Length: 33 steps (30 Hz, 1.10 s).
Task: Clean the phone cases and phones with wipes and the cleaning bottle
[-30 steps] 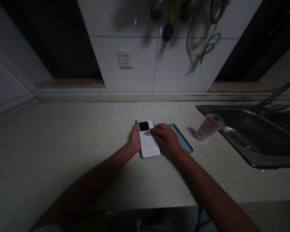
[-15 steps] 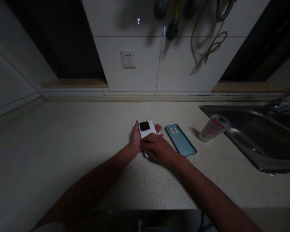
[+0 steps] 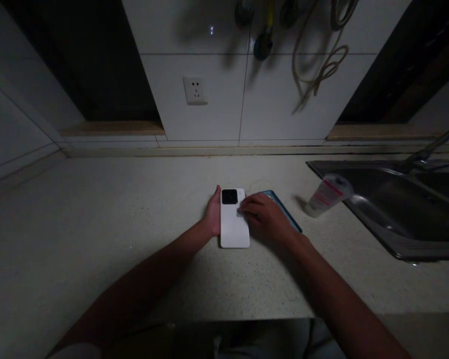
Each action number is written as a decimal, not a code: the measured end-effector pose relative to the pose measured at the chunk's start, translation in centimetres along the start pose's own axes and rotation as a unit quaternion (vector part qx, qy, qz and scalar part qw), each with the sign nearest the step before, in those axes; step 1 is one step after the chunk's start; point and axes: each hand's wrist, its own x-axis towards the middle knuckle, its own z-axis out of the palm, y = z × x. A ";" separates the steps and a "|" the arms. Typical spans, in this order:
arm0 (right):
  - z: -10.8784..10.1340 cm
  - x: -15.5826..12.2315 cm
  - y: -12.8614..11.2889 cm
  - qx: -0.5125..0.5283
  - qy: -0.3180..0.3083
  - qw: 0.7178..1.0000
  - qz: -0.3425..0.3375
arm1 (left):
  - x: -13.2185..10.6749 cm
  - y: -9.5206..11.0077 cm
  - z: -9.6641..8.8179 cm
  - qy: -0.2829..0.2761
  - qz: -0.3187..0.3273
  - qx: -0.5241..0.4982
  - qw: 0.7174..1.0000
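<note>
A white smartphone (image 3: 234, 227) lies back side up, its black camera block at the far left corner. My left hand (image 3: 212, 214) cradles it from the left and partly underneath, most of the fingers hidden by the phone. My right hand (image 3: 264, 212) is at the phone's upper right edge, its fingers bent and pinched together. A small greyish thing shows at those fingertips against the phone's back, too small to name. Beside the phone, partly covered by my right hand, rests a blue phone case (image 3: 290, 217).
A clear plastic cup (image 3: 327, 196) with red print leans to the right near the steel sink (image 3: 400, 254). A socket (image 3: 195, 90) and pipe fittings with a looped cord (image 3: 327, 70) are on the tiled wall behind the pale countertop (image 3: 97, 214).
My right hand has moved right and away from me, from the phone's lower part to its upper right edge, now over the case. More of the phone's back shows, and it sits straighter.
</note>
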 end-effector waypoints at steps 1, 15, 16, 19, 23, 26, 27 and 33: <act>0.2 -0.1 0.3 -0.009 0.031 0.999 0.016 | -0.2 -0.2 0.1 -0.005 -0.020 0.009 1.000; 2.1 1.3 -1.8 -0.002 0.086 0.994 -0.063 | 0.1 -2.4 -0.3 -0.016 -0.034 -0.012 0.999; 2.0 1.3 -2.1 0.011 0.064 0.995 -0.081 | 0.1 -2.3 -0.3 -0.023 -0.033 -0.011 0.999; 1.0 0.9 -2.6 0.043 -0.011 0.993 -0.110 | 0.2 -2.1 -0.1 -0.058 -0.010 -0.009 0.998; -0.3 0.3 -2.2 0.030 -0.051 0.995 -0.080 | 0.3 -1.6 0.2 -0.064 0.023 -0.013 0.998; -0.6 -0.1 -1.0 -0.018 -0.009 0.999 -0.038 | 0.2 -1.4 0.2 -0.049 0.017 -0.013 0.999; -0.5 -0.2 -0.6 -0.030 0.015 0.999 -0.023 | 0.1 -1.4 0.1 -0.044 0.010 -0.012 0.999; 0.6 -0.4 0.2 -0.035 0.129 0.991 0.010 | -0.3 -1.6 0.2 -0.030 -0.036 0.014 0.999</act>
